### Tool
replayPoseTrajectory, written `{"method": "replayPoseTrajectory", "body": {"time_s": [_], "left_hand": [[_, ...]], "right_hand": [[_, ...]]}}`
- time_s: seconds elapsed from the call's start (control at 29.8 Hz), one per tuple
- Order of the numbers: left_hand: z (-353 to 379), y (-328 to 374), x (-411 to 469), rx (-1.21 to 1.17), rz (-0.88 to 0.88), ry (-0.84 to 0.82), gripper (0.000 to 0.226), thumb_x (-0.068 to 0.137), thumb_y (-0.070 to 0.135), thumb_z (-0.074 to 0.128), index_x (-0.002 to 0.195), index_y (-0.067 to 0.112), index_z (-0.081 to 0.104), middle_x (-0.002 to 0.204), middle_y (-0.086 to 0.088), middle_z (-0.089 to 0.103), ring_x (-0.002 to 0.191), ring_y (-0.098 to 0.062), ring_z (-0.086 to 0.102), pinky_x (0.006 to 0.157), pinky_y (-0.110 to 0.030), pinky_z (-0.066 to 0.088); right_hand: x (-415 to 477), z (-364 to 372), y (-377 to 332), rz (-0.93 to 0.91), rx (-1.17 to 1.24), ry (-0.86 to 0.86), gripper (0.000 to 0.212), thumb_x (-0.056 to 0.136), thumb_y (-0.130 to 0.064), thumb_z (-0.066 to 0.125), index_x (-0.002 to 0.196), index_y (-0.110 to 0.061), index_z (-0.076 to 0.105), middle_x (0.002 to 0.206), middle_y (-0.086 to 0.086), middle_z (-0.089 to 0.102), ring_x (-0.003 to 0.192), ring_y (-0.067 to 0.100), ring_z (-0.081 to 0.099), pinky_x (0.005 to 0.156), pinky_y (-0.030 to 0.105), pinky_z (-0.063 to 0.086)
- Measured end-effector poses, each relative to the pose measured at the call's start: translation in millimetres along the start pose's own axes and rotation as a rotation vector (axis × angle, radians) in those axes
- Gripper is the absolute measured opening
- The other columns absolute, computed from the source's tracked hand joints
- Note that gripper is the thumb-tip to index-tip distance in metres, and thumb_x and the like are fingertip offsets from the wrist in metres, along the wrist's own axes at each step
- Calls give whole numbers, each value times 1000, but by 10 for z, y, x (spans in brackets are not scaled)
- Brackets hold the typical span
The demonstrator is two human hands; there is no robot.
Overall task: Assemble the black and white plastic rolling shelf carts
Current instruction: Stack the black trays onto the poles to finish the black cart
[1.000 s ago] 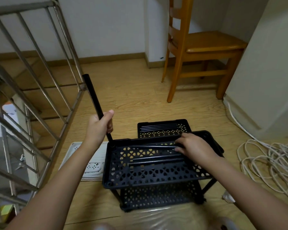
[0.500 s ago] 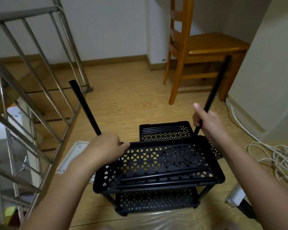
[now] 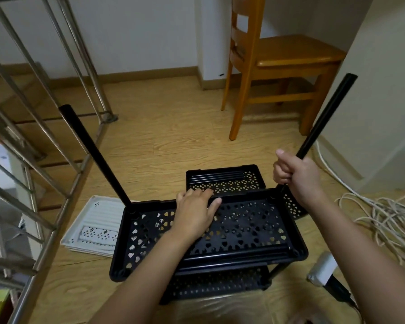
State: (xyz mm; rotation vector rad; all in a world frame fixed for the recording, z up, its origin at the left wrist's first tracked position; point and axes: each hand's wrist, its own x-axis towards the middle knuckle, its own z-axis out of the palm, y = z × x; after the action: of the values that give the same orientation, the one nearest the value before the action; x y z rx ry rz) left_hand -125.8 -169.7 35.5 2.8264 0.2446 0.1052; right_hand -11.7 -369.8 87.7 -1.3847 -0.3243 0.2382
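A black perforated shelf tray (image 3: 248, 230) sits on short legs over a lower black tray (image 3: 215, 284) on the floor. A black pole (image 3: 96, 157) stands alone in the tray's far left corner, leaning left. My right hand (image 3: 295, 174) grips a second black pole (image 3: 325, 118) at the far right corner, its lower end at the corner socket. My left hand (image 3: 194, 211) lies flat on the tray's far rim, fingers straight. Two more black poles (image 3: 234, 256) lie along the tray's near edge. Another black tray (image 3: 222, 178) lies behind, and white trays (image 3: 96, 225) are stacked to the left.
A steel stair railing (image 3: 45, 127) runs along the left. A wooden chair (image 3: 274, 66) stands behind, beside a beige cabinet (image 3: 372, 90). Coiled white cable (image 3: 384, 213) lies at the right, and a white plug block (image 3: 323, 270) sits near the cart's right corner.
My left hand let go of the left pole's base and moved right onto the tray's far rim. The right hand keeps hold of its pole at the far right corner.
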Motion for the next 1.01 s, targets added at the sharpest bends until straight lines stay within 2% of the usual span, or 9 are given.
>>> {"method": "replayPoseTrajectory", "body": {"time_s": [0.1,0.2,0.34,0.47,0.57,0.74,0.87,1.01], "left_hand": [[12,11,8,-24,-17,22,40,99,46,33,121,22,56,110,2,61,110,-17,49,98,-32,22],[21,9,10,-6,-21,38,38,99,45,33,115,21,57,106,2,61,106,-17,51,96,-32,23],[58,-4,37,18,-25,47,38,99,46,32,113,22,58,105,2,60,104,-18,50,92,-31,23],[65,-9,39,25,-23,46,38,99,46,32,113,22,57,104,2,60,102,-17,50,90,-31,22],[74,-12,36,12,-20,45,37,99,45,32,111,21,58,103,2,61,101,-18,50,89,-31,22],[68,0,43,24,-28,40,37,100,44,31,110,21,58,102,2,60,101,-18,50,88,-31,22],[71,-1,42,10,-31,43,36,100,44,33,108,20,58,100,0,60,100,-20,51,89,-32,22],[69,11,50,20,-32,38,37,100,45,31,109,21,58,101,2,60,101,-18,50,90,-31,23]], "right_hand": [[15,39,32,8,-81,-17,59,96,-18,48,40,-27,35,41,-6,29,39,12,25,44,24,22],[80,0,53,25,36,-85,56,95,-18,48,41,-27,35,39,-8,27,36,10,23,41,19,22],[168,-140,85,73,223,-172,50,90,-23,46,42,-25,32,37,-8,23,34,8,19,43,21,16],[177,-277,156,106,376,-145,52,91,-25,40,39,-25,33,36,-8,19,30,4,21,39,18,17],[167,-283,179,107,402,-100,54,93,-24,38,39,-26,34,37,-8,19,30,4,21,38,18,19],[163,-103,163,44,215,-30,57,98,-20,40,42,-27,33,37,-9,26,33,8,22,40,18,20],[121,8,102,9,89,45,51,90,-26,48,42,-27,32,38,-7,27,36,10,21,42,18,20],[-21,109,123,-25,-137,77,55,92,-29,52,38,-24,41,40,-10,34,37,11,29,42,21,27]]}}
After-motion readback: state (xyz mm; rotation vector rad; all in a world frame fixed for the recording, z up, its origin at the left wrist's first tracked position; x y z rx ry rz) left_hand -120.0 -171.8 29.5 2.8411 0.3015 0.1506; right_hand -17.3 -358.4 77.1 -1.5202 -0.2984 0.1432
